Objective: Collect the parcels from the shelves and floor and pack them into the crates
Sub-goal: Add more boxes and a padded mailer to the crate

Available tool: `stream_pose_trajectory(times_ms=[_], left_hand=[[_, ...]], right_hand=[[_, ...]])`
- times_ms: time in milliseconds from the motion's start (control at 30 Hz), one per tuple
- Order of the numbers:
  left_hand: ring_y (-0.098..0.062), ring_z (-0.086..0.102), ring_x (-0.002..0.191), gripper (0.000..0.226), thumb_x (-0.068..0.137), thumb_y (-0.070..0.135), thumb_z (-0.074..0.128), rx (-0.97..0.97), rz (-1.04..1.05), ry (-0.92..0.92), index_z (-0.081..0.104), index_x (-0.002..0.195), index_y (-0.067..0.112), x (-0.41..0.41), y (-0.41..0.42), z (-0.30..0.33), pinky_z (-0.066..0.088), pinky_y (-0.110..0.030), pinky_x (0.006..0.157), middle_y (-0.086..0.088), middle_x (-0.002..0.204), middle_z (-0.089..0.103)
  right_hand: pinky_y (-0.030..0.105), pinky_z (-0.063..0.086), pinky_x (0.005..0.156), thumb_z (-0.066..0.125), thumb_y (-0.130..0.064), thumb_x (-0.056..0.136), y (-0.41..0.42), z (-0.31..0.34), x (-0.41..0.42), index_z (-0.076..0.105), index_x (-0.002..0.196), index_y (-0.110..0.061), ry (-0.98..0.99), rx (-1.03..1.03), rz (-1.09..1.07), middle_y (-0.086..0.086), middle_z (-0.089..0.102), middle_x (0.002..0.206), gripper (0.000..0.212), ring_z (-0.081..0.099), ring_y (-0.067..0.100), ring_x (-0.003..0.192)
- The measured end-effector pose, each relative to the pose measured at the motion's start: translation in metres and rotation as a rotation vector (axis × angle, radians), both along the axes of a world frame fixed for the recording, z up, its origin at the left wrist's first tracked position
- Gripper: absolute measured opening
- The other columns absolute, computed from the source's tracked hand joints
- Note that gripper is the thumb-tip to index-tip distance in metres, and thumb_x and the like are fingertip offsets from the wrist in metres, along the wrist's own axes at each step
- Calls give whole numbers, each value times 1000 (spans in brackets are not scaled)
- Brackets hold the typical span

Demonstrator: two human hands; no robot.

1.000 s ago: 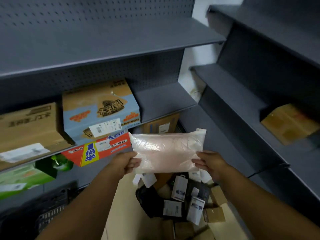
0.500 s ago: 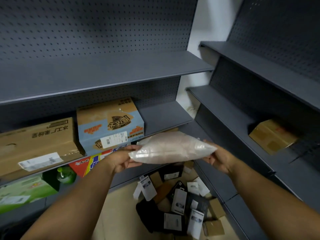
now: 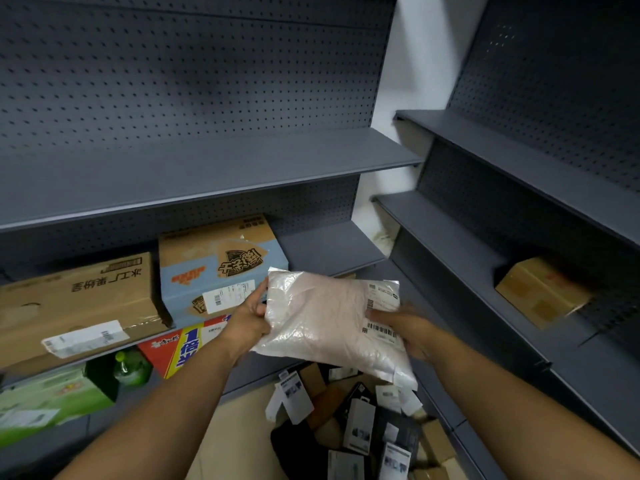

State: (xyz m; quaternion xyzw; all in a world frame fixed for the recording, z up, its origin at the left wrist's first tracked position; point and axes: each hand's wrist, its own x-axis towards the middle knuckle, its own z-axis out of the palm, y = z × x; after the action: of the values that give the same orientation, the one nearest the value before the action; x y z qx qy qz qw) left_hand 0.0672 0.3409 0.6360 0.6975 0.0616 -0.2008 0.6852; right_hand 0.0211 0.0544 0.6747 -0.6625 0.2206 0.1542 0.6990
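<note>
I hold a soft pale-pink parcel in clear plastic (image 3: 325,320) in front of me with both hands. My left hand (image 3: 251,315) grips its left edge, thumb on top. My right hand (image 3: 401,329) holds its right side beside the white barcode label (image 3: 381,308), which now faces up. Below the bag, a heap of small parcels (image 3: 360,424) lies on the floor: black bags, white labelled packets and small cardboard boxes. No crate is in view.
Grey pegboard shelves stand ahead and to the right. The left middle shelf (image 3: 332,247) carries a brown carton (image 3: 76,303) and a blue-and-tan carton (image 3: 221,268); a red-yellow box (image 3: 180,348) and a green box (image 3: 45,400) sit below. A brown carton (image 3: 543,292) lies on the right shelf.
The bag has been turned over between my hands, so its barcode label now faces up. My view has tilted upward, showing more of the upper shelves.
</note>
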Motion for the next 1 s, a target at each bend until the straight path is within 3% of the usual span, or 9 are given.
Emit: stream_pose_trajectory(times_ms=[67,167,233,333,433,567,733,900,1000], left_hand=[[-27,60,85,90,72,-25,47,-43,72,47,29,144,25,-8,-3,1,48,-31,65,-8,96,64],[-29,67,88,52,77,3,69,-113,120,175,51,125,10,-28,-8,7,55,-38,70,-10,100,69],[-33,68,91,57,66,25,80,-123,81,240,56,117,12,-46,-11,8,55,-45,78,-13,101,71],[-29,67,95,68,60,41,81,-88,76,230,49,115,19,-75,-21,8,56,-40,78,-9,108,68],[-24,63,95,71,69,39,79,-37,194,178,34,122,24,-105,-29,3,56,-38,75,-3,109,62],[-23,58,99,93,67,23,84,66,375,128,22,136,22,-149,-28,-5,52,-37,79,-6,118,55],[-24,61,95,81,61,18,87,191,595,144,33,120,16,-214,-5,-9,53,-42,83,-7,113,57],[-27,62,100,77,62,18,86,237,766,140,42,125,11,-278,42,-6,52,-46,89,-9,113,60],[-27,62,99,71,66,17,83,220,855,128,42,123,10,-316,77,-5,51,-43,89,-9,112,60]], right_hand=[[34,57,59,83,2,60,5,2,-3,62,102,-3,-90,-62,-26,14,73,88,47,72,26,76],[29,55,51,78,13,61,8,7,-11,59,106,-9,-181,-87,-88,12,73,90,54,72,23,73],[33,57,54,76,15,61,9,11,-21,53,114,-12,-218,-88,-75,14,69,99,64,70,28,83],[36,58,58,72,18,65,5,14,-38,48,121,-16,-231,-64,2,13,67,102,70,68,28,85],[40,58,63,66,19,70,0,15,-54,49,123,-19,-201,-59,94,13,67,103,67,69,27,86],[36,57,56,49,17,78,1,11,-73,58,112,-28,-121,30,184,7,73,90,58,72,26,77],[52,54,80,37,10,80,35,3,-94,62,118,-16,-43,150,272,21,67,108,52,65,41,98],[34,56,57,40,12,82,93,-4,-123,67,106,-16,-9,151,389,14,74,91,45,72,29,78],[32,55,55,46,9,87,137,-9,-142,65,105,-12,-14,84,463,10,74,85,34,71,25,72]])
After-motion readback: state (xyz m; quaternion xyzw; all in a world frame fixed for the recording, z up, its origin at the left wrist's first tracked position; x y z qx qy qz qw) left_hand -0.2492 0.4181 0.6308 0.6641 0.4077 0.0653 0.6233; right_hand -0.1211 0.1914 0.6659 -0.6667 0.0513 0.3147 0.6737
